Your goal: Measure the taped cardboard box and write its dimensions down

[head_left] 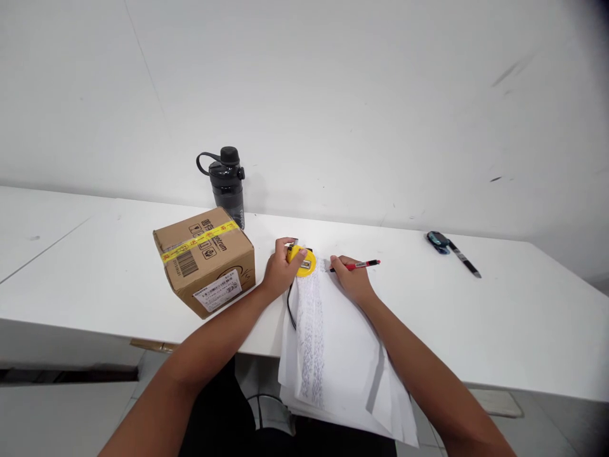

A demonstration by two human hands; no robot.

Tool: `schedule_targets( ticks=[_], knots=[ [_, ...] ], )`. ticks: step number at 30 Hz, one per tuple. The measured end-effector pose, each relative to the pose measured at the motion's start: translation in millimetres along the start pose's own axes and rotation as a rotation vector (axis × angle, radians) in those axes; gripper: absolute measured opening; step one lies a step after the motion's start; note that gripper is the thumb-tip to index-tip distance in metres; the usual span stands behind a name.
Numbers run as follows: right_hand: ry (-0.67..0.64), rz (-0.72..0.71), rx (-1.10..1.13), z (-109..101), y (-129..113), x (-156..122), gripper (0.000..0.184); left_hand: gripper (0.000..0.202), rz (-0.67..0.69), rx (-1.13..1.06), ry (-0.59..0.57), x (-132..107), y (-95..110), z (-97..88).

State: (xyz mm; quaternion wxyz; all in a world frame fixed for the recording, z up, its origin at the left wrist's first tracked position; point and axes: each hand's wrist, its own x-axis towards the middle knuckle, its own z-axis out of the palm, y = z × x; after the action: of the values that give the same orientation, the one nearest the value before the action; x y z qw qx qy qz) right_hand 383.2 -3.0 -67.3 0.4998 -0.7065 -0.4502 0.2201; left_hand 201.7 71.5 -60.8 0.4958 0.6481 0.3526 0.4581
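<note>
My left hand (281, 268) is closed round a yellow tape measure (303, 261), with the thumb on its face. The tape measure rests over the top of a stack of white paper (349, 355). My right hand (351, 277) grips a red and black pen (364, 264), its tip pointing left to the paper near the tape measure. Dense handwriting runs down the left part of the top sheet. The lower part of the stack hangs over the table's front edge. A dark cord (290, 311) hangs from beside the tape measure.
On the left stands a taped cardboard box (209, 260), with a black water bottle (227, 184) behind it. Far to the right lie a teal and black object (438, 241) and a dark marker-like stick (465, 260). A white wall (333, 114) rises behind the white table (499, 317).
</note>
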Motion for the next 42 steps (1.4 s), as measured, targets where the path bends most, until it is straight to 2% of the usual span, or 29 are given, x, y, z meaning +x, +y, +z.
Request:
schedule_targets(
  ticks=[5,25,27,31,33,35,38,40,42],
  knots=[
    [0.056,0.000,-0.007,0.4,1.1,0.3,0.039,0.043,-0.011,-0.007,0.001,-0.6,2.1,0.0],
    [0.045,-0.009,-0.039,-1.5,-1.8,-0.1,0.045,0.040,0.006,0.073,-0.021,1.5,-2.9,-1.0],
    [0.103,-0.085,-0.109,-8.8,-0.1,1.8,0.042,0.040,0.007,0.085,-0.022,1.2,-2.8,-0.9],
    [0.315,-0.343,-0.389,-32.2,12.0,7.5,0.036,0.040,0.019,0.110,-0.030,0.1,-2.4,-0.7],
    [0.279,-0.368,-0.507,-40.1,20.6,9.9,0.034,0.040,0.030,0.119,-0.034,-0.2,-2.5,-0.6],
    [0.140,-0.369,-0.578,-42.3,28.2,11.7,0.034,0.040,0.035,0.127,-0.025,0.1,-3.2,-0.9],
    [-0.036,-0.343,-0.606,-39.2,32.5,13.7,0.044,0.041,0.021,0.145,-0.012,0.7,-4.4,-2.4],
    [-0.049,-0.325,-0.584,-37.4,26.7,12.7,0.049,0.041,0.027,0.172,-0.003,-1.5,-2.6,-4.6],
    [0.001,-0.325,-0.499,-37.2,11.9,5.9,0.047,0.041,0.086,0.197,0.001,-8.7,4.3,-7.4]
  ],
)
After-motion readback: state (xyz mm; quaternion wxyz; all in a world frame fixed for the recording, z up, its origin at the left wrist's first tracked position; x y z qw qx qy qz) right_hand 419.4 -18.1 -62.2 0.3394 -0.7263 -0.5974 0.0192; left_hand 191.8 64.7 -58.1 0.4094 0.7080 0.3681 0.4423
